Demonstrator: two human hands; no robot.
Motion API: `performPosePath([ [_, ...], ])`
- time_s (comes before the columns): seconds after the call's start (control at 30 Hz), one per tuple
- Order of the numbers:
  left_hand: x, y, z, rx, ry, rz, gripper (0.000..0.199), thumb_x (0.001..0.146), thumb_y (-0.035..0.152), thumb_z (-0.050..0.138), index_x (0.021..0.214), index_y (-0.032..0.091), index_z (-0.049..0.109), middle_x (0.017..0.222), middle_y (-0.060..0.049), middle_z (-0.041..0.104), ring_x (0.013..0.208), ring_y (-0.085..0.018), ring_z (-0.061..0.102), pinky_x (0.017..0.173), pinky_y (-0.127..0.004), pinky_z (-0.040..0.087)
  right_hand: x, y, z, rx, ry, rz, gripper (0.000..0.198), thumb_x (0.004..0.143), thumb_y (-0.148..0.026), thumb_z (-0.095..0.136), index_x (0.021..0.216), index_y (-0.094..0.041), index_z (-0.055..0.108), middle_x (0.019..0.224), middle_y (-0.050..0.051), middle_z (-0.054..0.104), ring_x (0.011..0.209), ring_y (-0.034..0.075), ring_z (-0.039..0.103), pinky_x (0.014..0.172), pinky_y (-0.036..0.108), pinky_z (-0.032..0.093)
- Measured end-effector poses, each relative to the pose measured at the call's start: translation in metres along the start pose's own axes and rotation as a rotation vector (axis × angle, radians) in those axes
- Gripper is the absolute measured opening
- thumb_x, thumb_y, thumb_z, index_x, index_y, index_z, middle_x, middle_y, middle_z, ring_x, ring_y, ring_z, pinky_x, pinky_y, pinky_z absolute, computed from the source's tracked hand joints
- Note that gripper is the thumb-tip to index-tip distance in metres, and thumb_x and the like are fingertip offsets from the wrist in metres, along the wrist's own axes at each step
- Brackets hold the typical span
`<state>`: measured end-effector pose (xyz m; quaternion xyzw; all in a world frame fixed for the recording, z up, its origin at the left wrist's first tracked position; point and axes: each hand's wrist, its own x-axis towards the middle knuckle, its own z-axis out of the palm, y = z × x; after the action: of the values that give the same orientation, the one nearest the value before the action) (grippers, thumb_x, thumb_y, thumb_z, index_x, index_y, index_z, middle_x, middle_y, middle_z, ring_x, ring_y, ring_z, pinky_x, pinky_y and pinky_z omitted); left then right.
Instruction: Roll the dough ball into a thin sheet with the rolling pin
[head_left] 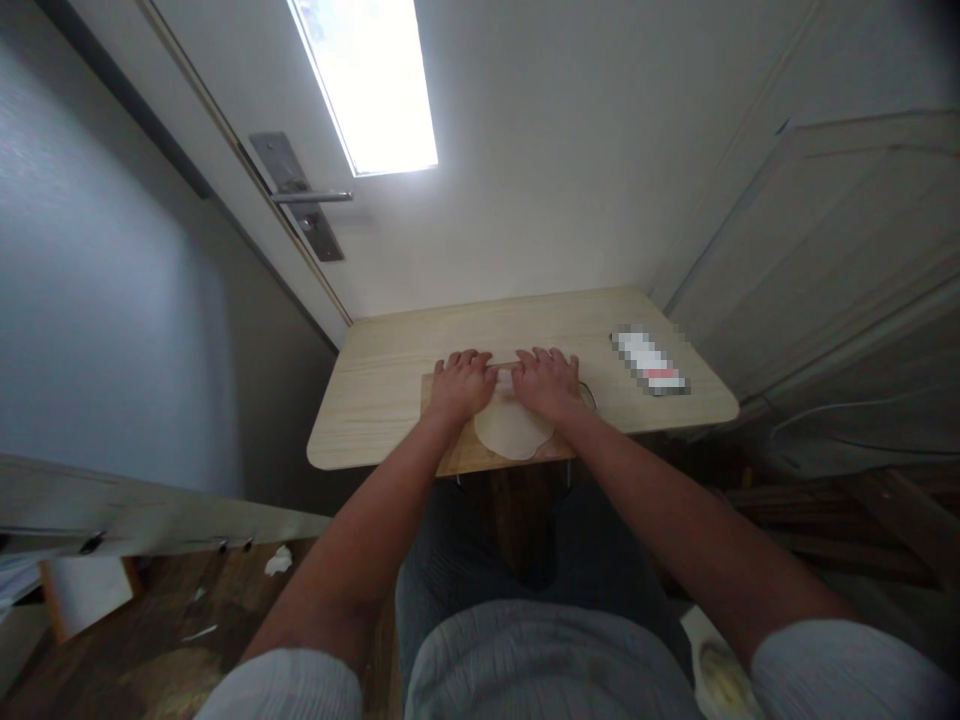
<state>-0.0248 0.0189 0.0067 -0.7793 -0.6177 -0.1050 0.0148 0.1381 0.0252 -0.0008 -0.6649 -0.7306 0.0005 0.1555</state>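
A flat, pale sheet of dough [513, 432] with a rounded near edge lies on a wooden board [459, 460] at the front of a small table. Across the far part of the dough, a short stretch of a pale rolling pin [505, 379] shows between my thumbs. My left hand [463, 381] is closed over its left part, fingers bent forward. On the other side my right hand [547, 378] grips its right part in the same way. Both hands hide most of the pin and the dough's far edge.
The light wooden table [382, 390] stands against a white door with a metal handle [311, 197]. A blurred-out phone-like object [649, 361] lies at the table's right. Beside my right wrist a thin ring [591, 393] shows at the board's edge. Crumpled white paper [278, 561] lies on the floor.
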Motion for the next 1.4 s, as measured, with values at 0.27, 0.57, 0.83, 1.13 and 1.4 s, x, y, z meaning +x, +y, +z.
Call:
performPosePath([
  [0.27,0.012,-0.006,0.003,0.015,-0.049,-0.004,0.049,0.101,0.046,0.025,0.137,0.027,0.052,0.139,-0.009,0.056,0.127,-0.030,0.047,0.103,-0.050,0.037,0.010,0.000,0.000,-0.023,-0.049,-0.003,0.045,0.096,-0.036,0.034,0.132,-0.024,0.058,0.132,0.012,0.060,0.120,0.032,0.048,0.104,0.057,0.026],
  [0.57,0.025,-0.012,0.007,0.009,-0.060,-0.006,0.047,0.101,0.043,0.026,0.133,0.026,0.055,0.134,-0.009,0.058,0.122,-0.030,0.050,0.099,-0.050,0.040,0.027,0.004,0.006,-0.027,-0.135,0.006,0.049,0.094,-0.040,0.033,0.135,-0.026,0.056,0.137,0.011,0.057,0.122,0.034,0.048,0.102,0.058,0.031],
  [0.83,0.037,-0.016,0.007,0.009,-0.094,-0.008,0.045,0.101,0.042,0.027,0.130,0.025,0.057,0.133,-0.011,0.057,0.120,-0.030,0.050,0.098,-0.048,0.040,0.042,0.004,0.010,-0.006,-0.174,0.033,0.049,0.092,-0.041,0.036,0.133,-0.026,0.058,0.137,0.011,0.057,0.120,0.034,0.049,0.101,0.059,0.033],
  [1.13,0.049,-0.021,0.010,-0.003,-0.073,-0.010,0.044,0.100,0.040,0.028,0.124,0.022,0.060,0.126,-0.013,0.058,0.116,-0.029,0.051,0.095,-0.044,0.042,0.059,0.005,0.013,0.005,-0.203,0.050,0.050,0.092,-0.043,0.038,0.136,-0.027,0.055,0.141,0.011,0.054,0.124,0.034,0.047,0.104,0.059,0.032],
  [1.4,0.058,-0.022,0.011,-0.008,-0.056,-0.050,0.044,0.101,0.038,0.026,0.120,0.019,0.061,0.122,-0.014,0.059,0.114,-0.029,0.053,0.093,-0.043,0.044,0.068,0.004,0.013,0.001,-0.200,0.048,0.050,0.092,-0.043,0.036,0.134,-0.025,0.056,0.138,0.012,0.056,0.122,0.034,0.049,0.102,0.057,0.033],
])
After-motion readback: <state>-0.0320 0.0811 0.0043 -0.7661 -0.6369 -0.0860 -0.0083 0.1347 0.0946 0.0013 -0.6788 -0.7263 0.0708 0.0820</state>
